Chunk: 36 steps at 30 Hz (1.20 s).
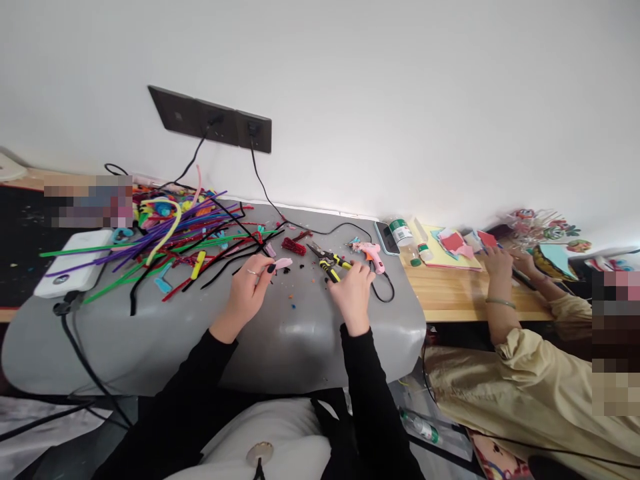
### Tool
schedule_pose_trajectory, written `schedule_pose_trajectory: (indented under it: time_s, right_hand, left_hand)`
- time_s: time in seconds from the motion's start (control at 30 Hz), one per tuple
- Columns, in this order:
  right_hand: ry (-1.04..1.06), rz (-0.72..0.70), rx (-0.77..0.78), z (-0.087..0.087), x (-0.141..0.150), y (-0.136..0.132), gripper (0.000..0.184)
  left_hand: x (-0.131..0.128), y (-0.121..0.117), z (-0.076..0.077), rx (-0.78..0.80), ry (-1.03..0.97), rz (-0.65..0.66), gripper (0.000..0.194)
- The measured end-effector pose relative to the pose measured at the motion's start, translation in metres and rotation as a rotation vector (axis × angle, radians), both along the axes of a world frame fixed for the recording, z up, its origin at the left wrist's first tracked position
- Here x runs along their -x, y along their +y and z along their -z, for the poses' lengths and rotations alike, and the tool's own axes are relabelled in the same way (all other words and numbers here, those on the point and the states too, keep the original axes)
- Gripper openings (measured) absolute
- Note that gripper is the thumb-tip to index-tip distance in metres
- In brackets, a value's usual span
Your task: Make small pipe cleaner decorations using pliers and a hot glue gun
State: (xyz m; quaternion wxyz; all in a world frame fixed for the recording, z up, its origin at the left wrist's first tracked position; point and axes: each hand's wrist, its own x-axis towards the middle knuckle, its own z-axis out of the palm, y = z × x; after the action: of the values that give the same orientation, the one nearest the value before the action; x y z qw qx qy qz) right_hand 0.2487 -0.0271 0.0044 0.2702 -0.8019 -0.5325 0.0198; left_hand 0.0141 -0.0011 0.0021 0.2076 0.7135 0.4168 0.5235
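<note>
Between the thumb and fingers of my left hand (250, 283) is a small pale pink fuzzy piece (283, 263), held just above the grey mat (240, 353). My right hand (353, 293) is curled round the handles of yellow-and-black pliers (327, 259). Their jaws point up and left, slightly apart, over the mat. A bundle of red tinsel pipe cleaner (294, 247) lies between the hands, beyond them. Right of the pliers rests a pink glue gun (373, 257). Tiny dark and coloured scraps are scattered near my left fingertips.
Many coloured pipe cleaners (175, 233) are heaped at left, beside a white power bank (75, 263). A phone (387, 239) and a plastic bottle (401, 232) stand at the back right. Cords run from the wall sockets (215, 121). A co-worker's hands (497, 263) handle paper at far right.
</note>
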Motion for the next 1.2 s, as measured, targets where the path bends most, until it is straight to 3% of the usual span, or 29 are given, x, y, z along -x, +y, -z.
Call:
schedule_pose_trajectory:
  time_s: [0.13,0.23,0.33,0.4,0.47,0.57,0.93,1.2]
  right_hand:
    - [-0.026,-0.015,0.048,0.002,0.001,0.027,0.059]
    - [0.056,-0.088,-0.011,-0.009,0.011,0.024,0.056]
    - [0.444,-0.398,-0.129,-0.031,0.028,0.003,0.043]
    - [0.825,-0.593,-0.077,-0.044,0.043,-0.013,0.042]
    - [1.068,-0.647,-0.045,-0.051,0.057,-0.025,0.038]
    - [1.232,-0.605,-0.091,-0.052,0.07,-0.033,0.031]
    - [1.36,-0.572,-0.082,-0.051,0.063,-0.033,0.032]
    - [1.305,-0.644,-0.085,-0.061,0.061,-0.039,0.03]
  left_hand:
    - [0.004,-0.006,-0.004,-0.081,0.047,0.025,0.027]
    - [0.006,-0.01,-0.01,-0.133,0.074,0.038,0.022]
    - [0.007,-0.014,-0.016,-0.18,0.109,0.052,0.02]
    - [0.005,-0.017,-0.019,-0.199,0.132,0.057,0.021]
    - [0.003,-0.019,-0.019,-0.206,0.155,0.061,0.022]
    - [0.0,-0.022,-0.019,-0.229,0.167,0.072,0.02]
    - [-0.003,-0.031,-0.025,-0.203,0.197,0.144,0.016]
    - [-0.004,-0.033,-0.036,-0.374,0.128,0.099,0.014]
